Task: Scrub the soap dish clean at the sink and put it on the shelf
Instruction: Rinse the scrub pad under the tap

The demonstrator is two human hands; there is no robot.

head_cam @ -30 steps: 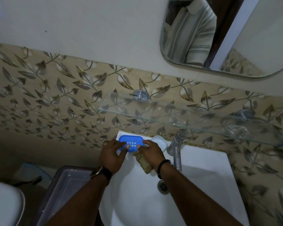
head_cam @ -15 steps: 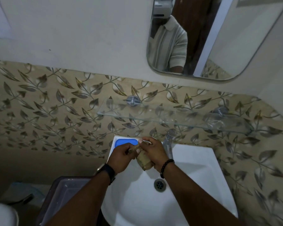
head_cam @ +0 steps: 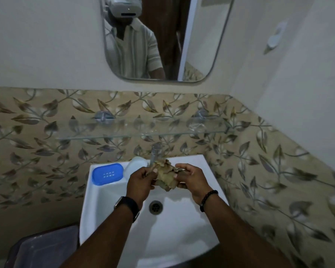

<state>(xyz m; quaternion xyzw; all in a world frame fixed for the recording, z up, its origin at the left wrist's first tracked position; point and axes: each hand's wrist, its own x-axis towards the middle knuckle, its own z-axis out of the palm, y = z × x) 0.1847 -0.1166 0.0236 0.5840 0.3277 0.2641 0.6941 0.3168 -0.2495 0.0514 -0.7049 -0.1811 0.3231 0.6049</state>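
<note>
A blue soap dish (head_cam: 107, 173) with small drain holes lies on the back left corner of the white sink (head_cam: 97, 206), untouched by either hand. Over the basin, under the metal tap (head_cam: 154, 154), my left hand (head_cam: 141, 183) and my right hand (head_cam: 191, 180) both grip a crumpled brownish scrub cloth (head_cam: 166, 176) stretched between them. A glass shelf (head_cam: 143, 130) runs along the tiled wall above the tap and carries nothing I can make out.
A white rounded object (head_cam: 136, 163) sits behind the tap beside the dish. The drain (head_cam: 155, 207) is in the basin below my hands. A plastic bin (head_cam: 45, 248) stands left of the sink. A mirror (head_cam: 159, 37) hangs above.
Both hands left the blue soap dish on the sink's corner and moved right over the basin. They now spread the scrub cloth between them. The view tilted up.
</note>
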